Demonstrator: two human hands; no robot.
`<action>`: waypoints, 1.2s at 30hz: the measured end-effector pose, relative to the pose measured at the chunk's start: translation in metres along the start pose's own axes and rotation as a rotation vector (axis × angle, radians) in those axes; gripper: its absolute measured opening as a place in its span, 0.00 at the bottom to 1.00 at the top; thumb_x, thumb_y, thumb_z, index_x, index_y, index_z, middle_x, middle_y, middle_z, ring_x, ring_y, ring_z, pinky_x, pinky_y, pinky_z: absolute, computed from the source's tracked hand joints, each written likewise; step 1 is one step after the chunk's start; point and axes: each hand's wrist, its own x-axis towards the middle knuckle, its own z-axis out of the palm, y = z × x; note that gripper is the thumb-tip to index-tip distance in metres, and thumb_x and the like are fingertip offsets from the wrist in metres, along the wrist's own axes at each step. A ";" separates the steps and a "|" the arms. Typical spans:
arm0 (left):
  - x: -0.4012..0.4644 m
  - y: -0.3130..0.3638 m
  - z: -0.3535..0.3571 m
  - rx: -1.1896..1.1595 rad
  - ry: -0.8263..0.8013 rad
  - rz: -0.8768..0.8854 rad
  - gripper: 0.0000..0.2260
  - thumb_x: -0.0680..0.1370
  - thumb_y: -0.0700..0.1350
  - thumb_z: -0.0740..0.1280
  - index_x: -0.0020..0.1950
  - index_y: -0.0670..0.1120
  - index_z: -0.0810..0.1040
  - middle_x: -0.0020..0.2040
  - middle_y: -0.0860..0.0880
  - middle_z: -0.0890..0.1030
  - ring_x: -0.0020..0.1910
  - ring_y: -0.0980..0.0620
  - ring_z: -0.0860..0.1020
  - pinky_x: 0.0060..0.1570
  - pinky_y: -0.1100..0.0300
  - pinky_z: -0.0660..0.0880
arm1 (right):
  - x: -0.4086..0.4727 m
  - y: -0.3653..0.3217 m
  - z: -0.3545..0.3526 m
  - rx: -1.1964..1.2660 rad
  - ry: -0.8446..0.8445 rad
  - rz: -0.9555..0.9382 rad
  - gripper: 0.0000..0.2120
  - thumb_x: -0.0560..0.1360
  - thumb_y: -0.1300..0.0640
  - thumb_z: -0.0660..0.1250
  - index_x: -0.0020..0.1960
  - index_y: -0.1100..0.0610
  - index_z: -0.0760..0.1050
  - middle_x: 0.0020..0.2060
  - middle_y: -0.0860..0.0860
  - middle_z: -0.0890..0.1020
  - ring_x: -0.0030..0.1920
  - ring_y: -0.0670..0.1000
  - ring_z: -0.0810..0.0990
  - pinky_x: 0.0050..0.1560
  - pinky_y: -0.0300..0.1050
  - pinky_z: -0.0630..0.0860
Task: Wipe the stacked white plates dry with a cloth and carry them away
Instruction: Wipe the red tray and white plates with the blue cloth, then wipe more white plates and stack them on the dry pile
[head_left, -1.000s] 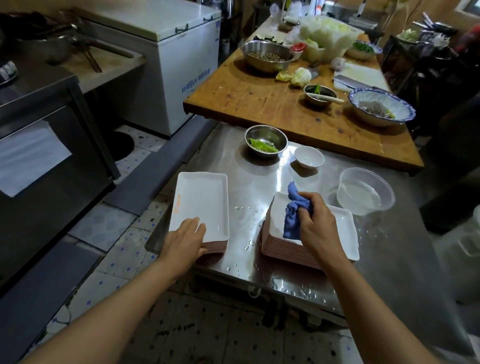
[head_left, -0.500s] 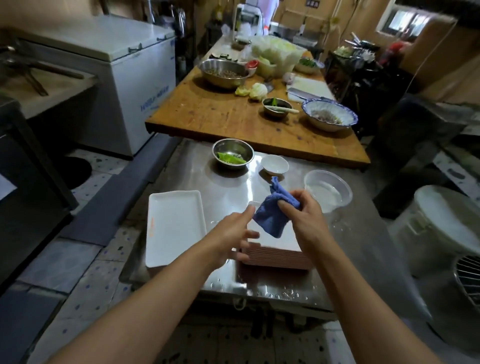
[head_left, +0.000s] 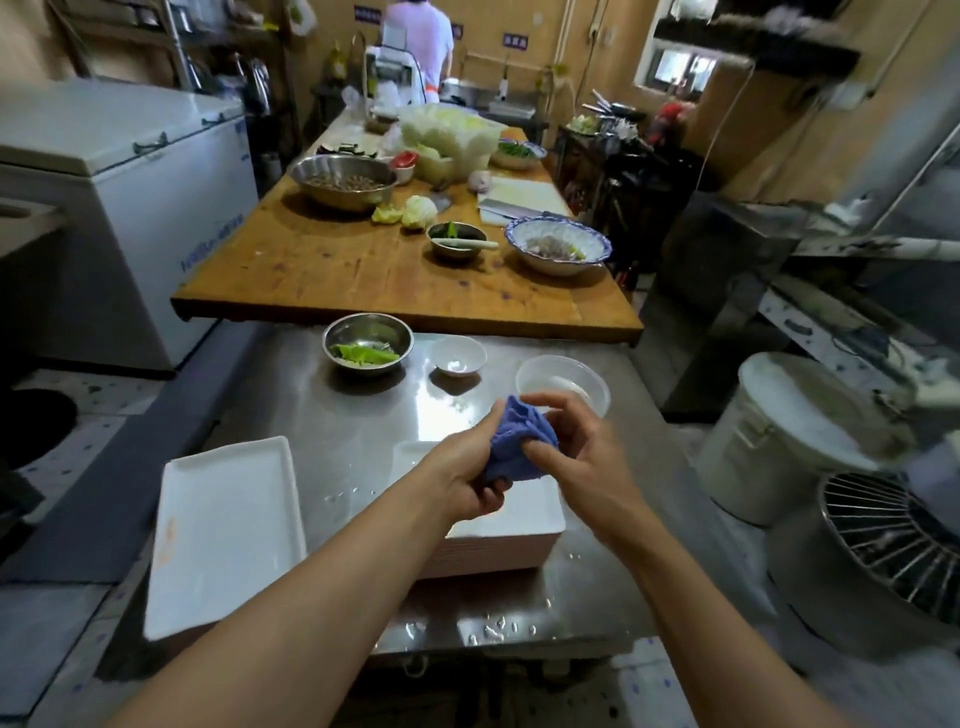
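Both hands hold a bunched blue cloth (head_left: 519, 447) above a stack of white rectangular plates (head_left: 511, 535) on the steel table (head_left: 353, 447). My left hand (head_left: 465, 475) grips the cloth from below and the left. My right hand (head_left: 576, 447) pinches it from the right, fingers curled over its top. The hands and forearms hide much of that stack. A second, lower stack of white plates (head_left: 223, 530) sits at the table's near left corner, with nothing touching it.
On the steel table stand a steel bowl of greens (head_left: 368, 343), a small white bowl (head_left: 456, 354) and a clear plastic bowl (head_left: 563, 384). Water drops lie near the front edge. A wooden table (head_left: 332, 275) with food is beyond. A white bin (head_left: 795, 436) stands right. A person stands at the back.
My left hand left the left stack and came over to take hold of the cloth. The cloth was lifted off the right stack. The camera tilted up and to the right.
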 end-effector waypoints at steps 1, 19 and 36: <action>0.007 0.001 0.008 -0.014 0.032 0.048 0.17 0.77 0.60 0.62 0.38 0.47 0.75 0.22 0.50 0.71 0.20 0.57 0.65 0.18 0.68 0.61 | 0.003 0.007 -0.008 -0.062 -0.003 -0.025 0.12 0.74 0.60 0.67 0.52 0.45 0.75 0.44 0.51 0.80 0.46 0.52 0.81 0.46 0.48 0.80; 0.188 0.031 0.137 1.070 0.389 0.952 0.12 0.80 0.55 0.57 0.47 0.47 0.63 0.37 0.47 0.73 0.34 0.49 0.75 0.33 0.55 0.72 | 0.163 0.131 -0.149 0.144 0.072 0.515 0.07 0.74 0.65 0.59 0.42 0.56 0.70 0.31 0.52 0.73 0.20 0.40 0.72 0.19 0.32 0.63; 0.252 0.053 0.133 -0.023 0.174 -0.040 0.15 0.82 0.47 0.55 0.36 0.44 0.68 0.21 0.50 0.63 0.16 0.57 0.59 0.17 0.71 0.56 | 0.187 0.191 -0.149 -0.341 0.029 -0.020 0.15 0.79 0.46 0.59 0.39 0.55 0.66 0.30 0.51 0.69 0.32 0.52 0.70 0.34 0.50 0.67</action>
